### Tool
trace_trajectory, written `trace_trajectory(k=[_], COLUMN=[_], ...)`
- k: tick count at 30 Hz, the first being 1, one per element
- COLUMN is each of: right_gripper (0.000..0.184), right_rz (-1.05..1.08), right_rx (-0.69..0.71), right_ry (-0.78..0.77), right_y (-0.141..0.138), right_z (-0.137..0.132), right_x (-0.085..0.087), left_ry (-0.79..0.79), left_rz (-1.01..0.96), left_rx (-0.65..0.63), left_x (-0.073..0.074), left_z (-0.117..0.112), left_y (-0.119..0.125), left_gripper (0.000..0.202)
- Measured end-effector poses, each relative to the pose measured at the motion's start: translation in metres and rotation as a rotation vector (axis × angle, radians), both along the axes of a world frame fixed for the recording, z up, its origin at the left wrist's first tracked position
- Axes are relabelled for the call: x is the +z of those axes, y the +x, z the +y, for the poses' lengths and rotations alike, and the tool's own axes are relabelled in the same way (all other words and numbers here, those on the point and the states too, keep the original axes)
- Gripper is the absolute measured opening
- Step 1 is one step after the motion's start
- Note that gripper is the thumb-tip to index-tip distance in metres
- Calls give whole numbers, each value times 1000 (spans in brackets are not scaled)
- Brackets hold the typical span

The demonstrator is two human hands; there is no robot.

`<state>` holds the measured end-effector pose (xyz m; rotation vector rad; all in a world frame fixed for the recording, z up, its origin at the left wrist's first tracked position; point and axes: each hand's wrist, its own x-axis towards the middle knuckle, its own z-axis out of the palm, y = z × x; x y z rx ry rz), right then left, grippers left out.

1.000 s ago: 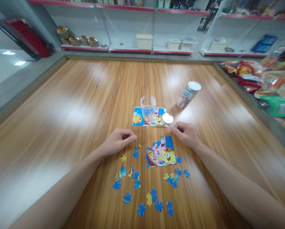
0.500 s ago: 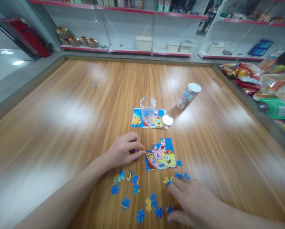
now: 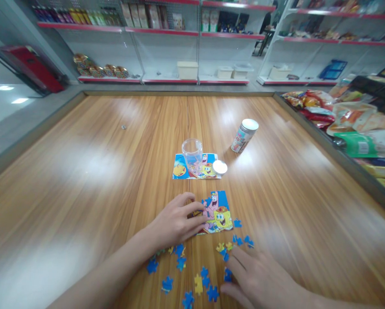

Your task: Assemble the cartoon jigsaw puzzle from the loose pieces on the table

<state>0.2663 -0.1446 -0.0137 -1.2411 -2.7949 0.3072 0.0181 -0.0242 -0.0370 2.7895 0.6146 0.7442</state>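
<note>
A partly joined jigsaw puzzle (image 3: pixel 222 217) lies on the table, showing a yellow and a pink cartoon figure against blue. My left hand (image 3: pixel 179 219) rests over its left edge, fingers apart and fingertips on the pieces, hiding that side. Lower right, my right hand (image 3: pixel 260 272) hovers low beside loose pieces, thumb and fingers apart. A blue puzzle piece (image 3: pixel 227 274) lies in the gap between them. Near its fingertips are yellow puzzle pieces (image 3: pixel 220 247). More blue pieces (image 3: pixel 212 293) and a yellow piece (image 3: pixel 198 284) are scattered in front of me.
Beyond the puzzle, a clear plastic jar (image 3: pixel 192 155) and a white lid (image 3: pixel 220 167) stand on a picture card (image 3: pixel 179 167). A printed canister (image 3: pixel 244 136) is farther right. Packaged snacks (image 3: pixel 356 143) line the table's right side; shelves (image 3: pixel 163 53) stand behind.
My left hand has moved right, from beside the puzzle onto its left part. My right hand stays by the loose pieces. The camera view has tilted up slightly.
</note>
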Motion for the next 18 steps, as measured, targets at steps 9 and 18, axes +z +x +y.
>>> trace_trajectory(k=[9,18], right_gripper=[7,10], right_rz=[66,28], right_rx=[-81,-201], right_ry=[-162,-218], right_y=[6,-2], right_z=[-9,-16], right_x=[8,1], left_ry=[-49,-44], left_rz=[-20,-11], left_rx=[-31,-54], left_x=[4,5], left_z=[5,6], left_y=[-3,-2], left_gripper=[25,24])
